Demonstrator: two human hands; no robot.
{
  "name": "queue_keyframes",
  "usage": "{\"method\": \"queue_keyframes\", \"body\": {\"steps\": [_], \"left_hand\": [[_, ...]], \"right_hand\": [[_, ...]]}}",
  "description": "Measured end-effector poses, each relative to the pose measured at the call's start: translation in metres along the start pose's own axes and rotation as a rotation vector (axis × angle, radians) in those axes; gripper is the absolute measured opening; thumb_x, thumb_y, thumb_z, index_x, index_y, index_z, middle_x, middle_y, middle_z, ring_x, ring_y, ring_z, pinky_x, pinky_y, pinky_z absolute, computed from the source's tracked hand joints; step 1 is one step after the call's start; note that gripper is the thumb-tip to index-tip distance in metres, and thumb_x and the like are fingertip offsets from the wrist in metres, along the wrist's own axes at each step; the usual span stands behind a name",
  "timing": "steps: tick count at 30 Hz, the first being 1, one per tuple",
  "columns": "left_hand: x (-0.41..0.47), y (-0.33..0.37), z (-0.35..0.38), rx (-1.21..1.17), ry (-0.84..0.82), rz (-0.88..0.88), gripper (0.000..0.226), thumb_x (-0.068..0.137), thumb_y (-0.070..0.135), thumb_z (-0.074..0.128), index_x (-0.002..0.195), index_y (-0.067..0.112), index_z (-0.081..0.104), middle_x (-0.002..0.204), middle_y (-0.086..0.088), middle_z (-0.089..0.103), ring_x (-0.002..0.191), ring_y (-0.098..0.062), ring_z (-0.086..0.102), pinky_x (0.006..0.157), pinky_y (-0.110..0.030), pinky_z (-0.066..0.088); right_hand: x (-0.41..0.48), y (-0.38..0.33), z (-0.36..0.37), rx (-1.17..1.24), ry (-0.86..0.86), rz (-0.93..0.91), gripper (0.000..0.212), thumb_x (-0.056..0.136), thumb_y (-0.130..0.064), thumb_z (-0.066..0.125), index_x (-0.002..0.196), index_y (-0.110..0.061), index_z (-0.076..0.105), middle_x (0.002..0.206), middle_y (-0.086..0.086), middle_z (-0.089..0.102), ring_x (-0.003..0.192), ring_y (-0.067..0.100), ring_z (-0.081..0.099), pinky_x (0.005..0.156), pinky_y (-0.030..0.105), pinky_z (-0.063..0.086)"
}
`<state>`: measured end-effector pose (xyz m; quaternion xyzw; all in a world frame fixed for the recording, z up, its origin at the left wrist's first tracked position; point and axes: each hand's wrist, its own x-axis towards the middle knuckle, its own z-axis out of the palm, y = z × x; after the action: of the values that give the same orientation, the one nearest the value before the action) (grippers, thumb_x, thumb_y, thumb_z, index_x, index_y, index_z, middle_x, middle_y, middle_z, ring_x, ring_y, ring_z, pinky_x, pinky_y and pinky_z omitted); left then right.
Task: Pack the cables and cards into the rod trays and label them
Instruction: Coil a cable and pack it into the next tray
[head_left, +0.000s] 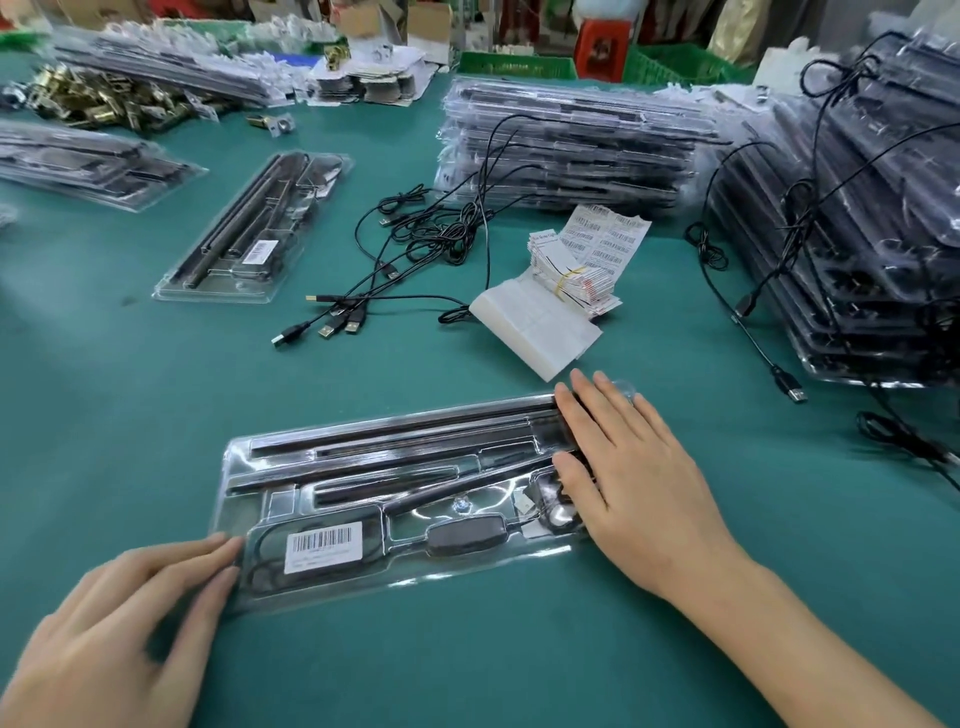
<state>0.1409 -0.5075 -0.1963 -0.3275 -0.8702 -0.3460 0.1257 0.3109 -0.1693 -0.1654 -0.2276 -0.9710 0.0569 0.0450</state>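
Left hand (119, 623) sits nearest me, fingers straight, tips touching the left short end of the rod tray (467, 578). Right hand (639, 478) lies flat, palm down, over the tray's right end. Hands are well apart, 1 at each end, neither curled round anything.

Tray rests on the bench (467, 670) directly ahead. Its long axis runs left to right, with the right end angled slightly away from me. Barcode label (323, 545) is stuck near the left end, and the cable's inline switch (467, 538) lies in the front channel. I cannot tell if a card is in.

1 labelled tray (244, 234) lies far left; tray stacks (857, 234) stand far right. I judge that clearing this tray means a slide along its axis. Left hand is nearer the single tray, right hand nearer the stacks. Loose cables (415, 244) and the card bundle (571, 275) lie beyond the tray, on the right hand's side.
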Motion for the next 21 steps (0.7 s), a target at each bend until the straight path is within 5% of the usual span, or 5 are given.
{"method": "queue_keyframes", "body": {"steps": [10,13,16,18,21], "left_hand": [[0.016,0.004,-0.005,0.061,-0.047,0.029,0.042,0.1,0.055,0.045,0.101,0.029,0.078,0.122,0.02,0.063,0.12,-0.02,0.057,0.104,-0.05,0.045],[0.058,0.055,0.0,0.073,-0.065,0.137,0.049,0.09,0.066,0.053,0.122,0.031,0.068,0.133,0.012,0.055,0.127,-0.019,0.048,0.111,-0.034,0.033],[0.096,0.123,0.034,-0.043,-0.526,0.233,0.087,0.078,0.087,0.051,0.149,0.038,0.043,0.149,0.018,0.039,0.141,-0.002,0.029,0.118,-0.03,0.028],[0.112,0.153,0.065,0.093,-0.798,0.353,0.111,0.07,0.089,0.055,0.16,0.033,0.024,0.16,0.013,0.025,0.147,-0.007,0.019,0.123,-0.033,0.022],[0.124,0.17,0.093,0.333,-0.88,0.475,0.129,0.062,0.088,0.066,0.163,0.032,0.007,0.162,0.005,0.02,0.148,-0.019,0.02,0.121,-0.039,0.025]], "right_hand": [[0.0,0.0,-0.001,0.015,-0.017,-0.001,0.072,0.099,-0.055,-0.001,0.163,-0.024,0.009,0.17,-0.007,0.002,0.155,0.008,-0.008,0.124,0.028,-0.011],[0.0,0.0,0.0,0.007,-0.021,-0.004,0.072,0.099,-0.055,0.0,0.163,-0.024,0.009,0.17,-0.008,0.003,0.156,0.008,-0.007,0.124,0.028,-0.012],[0.0,0.001,-0.001,0.027,-0.021,-0.007,0.072,0.099,-0.055,0.0,0.163,-0.024,0.008,0.17,-0.009,0.001,0.155,0.008,-0.009,0.124,0.029,-0.011],[-0.001,0.002,-0.002,0.05,-0.018,-0.012,0.066,0.103,-0.053,0.005,0.163,-0.025,0.007,0.17,-0.01,-0.001,0.155,0.006,-0.011,0.124,0.029,-0.012],[-0.001,0.007,-0.002,0.141,-0.007,-0.037,0.059,0.108,-0.044,0.02,0.163,-0.025,0.009,0.169,-0.013,-0.002,0.152,0.0,-0.016,0.122,0.025,-0.015]]}}
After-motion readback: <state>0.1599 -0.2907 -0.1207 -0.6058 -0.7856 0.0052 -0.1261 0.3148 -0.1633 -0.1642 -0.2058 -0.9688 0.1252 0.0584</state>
